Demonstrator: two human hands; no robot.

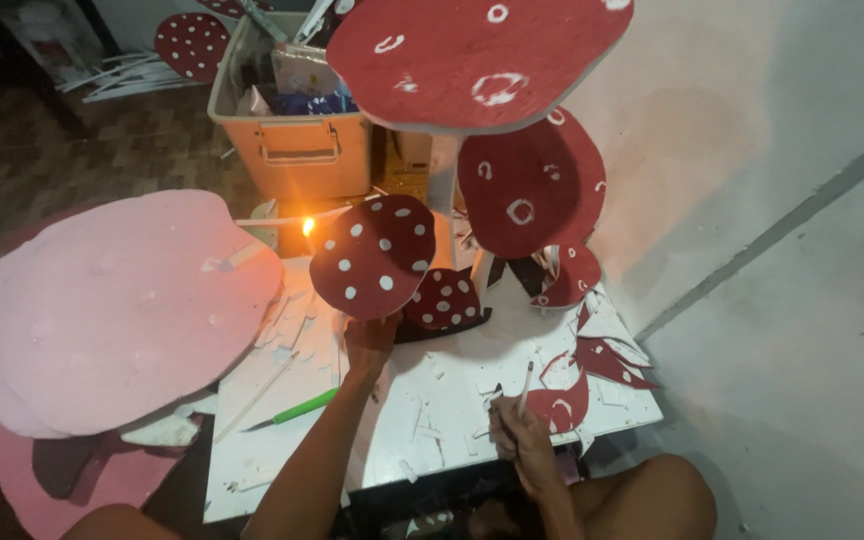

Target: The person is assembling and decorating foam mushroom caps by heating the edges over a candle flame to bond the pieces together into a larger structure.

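My left hand (pixel 370 340) grips the lower edge of a round red cap with white dots (pixel 372 255) and holds it upright over the white board (pixel 432 410). My right hand (pixel 514 432) holds a thin white stick (pixel 525 388) near the board's front right, next to a red scrap piece (pixel 562 408). A smaller red dotted cap (pixel 444 300) sits just right of my left hand. A green-handled knife (pixel 292 410) lies on the board to the left of my left arm.
A large pink foam shape (pixel 112 310) fills the left. A lit candle (pixel 307 228) burns behind the held cap. Big red caps with white rings (pixel 530 185) (pixel 472 60) stand at the back. An orange bin (pixel 297 150) sits behind. Red offcuts (pixel 607 360) lie at the board's right edge.
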